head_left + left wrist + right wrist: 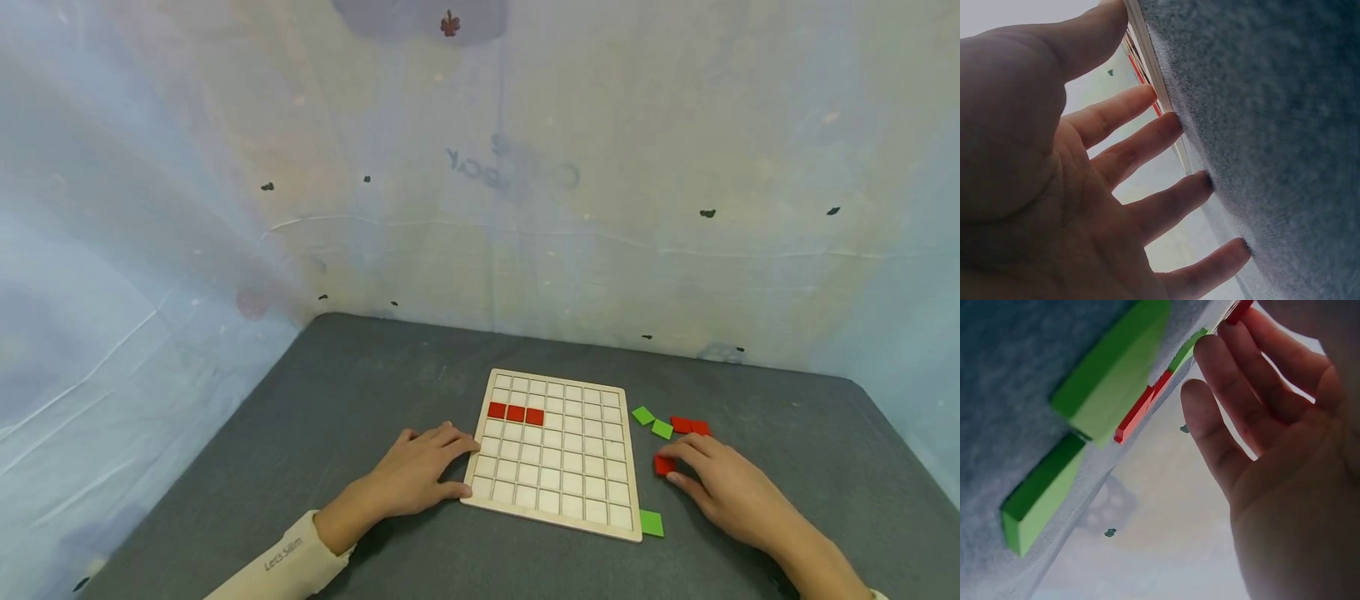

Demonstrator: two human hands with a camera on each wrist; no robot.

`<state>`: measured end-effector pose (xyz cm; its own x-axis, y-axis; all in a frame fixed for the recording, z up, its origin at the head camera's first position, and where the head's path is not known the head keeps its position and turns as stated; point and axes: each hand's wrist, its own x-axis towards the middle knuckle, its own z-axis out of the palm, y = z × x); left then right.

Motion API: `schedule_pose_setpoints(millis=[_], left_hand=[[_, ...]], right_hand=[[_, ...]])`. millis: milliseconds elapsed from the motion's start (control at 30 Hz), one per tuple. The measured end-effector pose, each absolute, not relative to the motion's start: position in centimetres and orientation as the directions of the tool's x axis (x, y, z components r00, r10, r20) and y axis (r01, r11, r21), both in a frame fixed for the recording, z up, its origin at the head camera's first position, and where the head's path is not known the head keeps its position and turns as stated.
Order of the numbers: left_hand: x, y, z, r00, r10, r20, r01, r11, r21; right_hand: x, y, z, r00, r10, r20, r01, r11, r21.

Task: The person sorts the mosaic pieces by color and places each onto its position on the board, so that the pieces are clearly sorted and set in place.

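Note:
A wooden grid board (555, 520) lies on the dark table, with three red tiles (516, 413) side by side in one row at its left. My left hand (412, 471) rests at the board's left side, thumb and fingertips touching the frame, fingers spread in the left wrist view. Right of the board, my right hand (723, 487) pinches a red tile (663, 466) between thumb and fingers, low over the tabletop. That red tile (1239, 311) shows only partly at the fingertips in the right wrist view.
Beyond the right hand lie two loose red tiles (681, 425) and two green tiles (642, 415). Another green tile (652, 523) sits against the board's near right corner. Close to the right wrist camera are more green tiles (1041, 497). Pale sheeting (570, 267) hangs behind the table.

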<state>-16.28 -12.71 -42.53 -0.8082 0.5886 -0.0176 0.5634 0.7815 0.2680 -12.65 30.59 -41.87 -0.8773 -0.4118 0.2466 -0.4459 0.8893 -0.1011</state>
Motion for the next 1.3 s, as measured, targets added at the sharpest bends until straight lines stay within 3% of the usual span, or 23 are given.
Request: schedule_pose_setpoints(millis=[667, 1300], left_hand=[[-16.2, -12.8, -42.3, -0.806, 0.592, -0.019, 0.564, 0.777, 0.281], [-16.2, -12.7, -42.4, -0.809, 0.587, -0.018, 0.562, 0.783, 0.266]], right_hand=[[-13.8, 29.3, -41.7, -0.891, -0.405, 0.206, -0.43, 0.898, -0.094], [-14.6, 28.8, -41.9, -0.862, -0.439, 0.253, -0.469, 0.88, -0.072]])
